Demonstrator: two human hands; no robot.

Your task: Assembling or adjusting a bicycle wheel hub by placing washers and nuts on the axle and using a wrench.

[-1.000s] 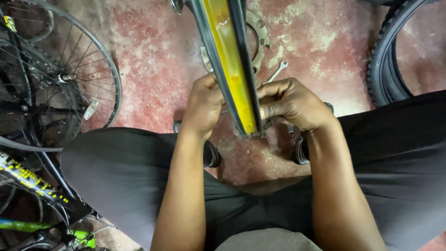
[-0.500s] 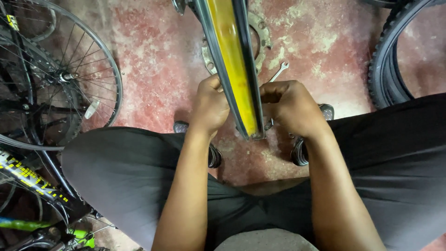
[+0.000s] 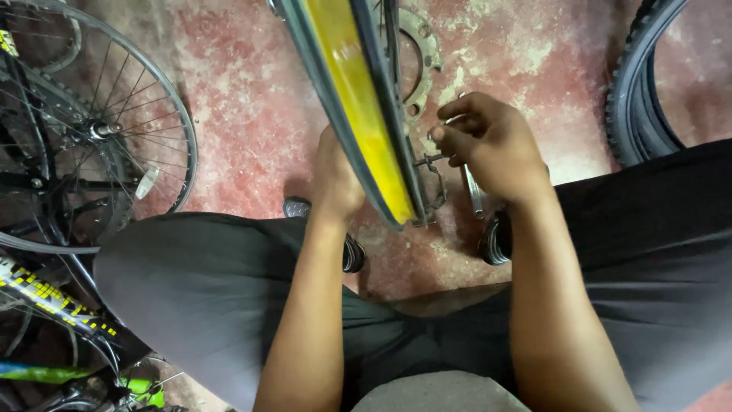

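A bicycle wheel with a yellow rim strip (image 3: pixel 358 107) stands edge-on between my knees. My left hand (image 3: pixel 335 179) grips the wheel from its left side, with the fingers hidden behind the rim. My right hand (image 3: pixel 492 149) is on the wheel's right side, its fingertips pinched on a small metal part at the axle end (image 3: pixel 428 159). A flat metal spanner (image 3: pixel 473 191) lies on the floor just under my right hand.
A toothed chainring (image 3: pixel 423 72) lies on the red floor behind the wheel. A spoked bicycle wheel (image 3: pixel 99 130) and a frame with yellow-black markings (image 3: pixel 46 297) stand at the left. A knobbly tyre (image 3: pixel 629 91) stands at the right. My shoes (image 3: pixel 492 240) rest by the wheel.
My right hand has come off the rim and moved up and right to pinch the axle part. The wheel has tilted a little; my left hand stays on it.
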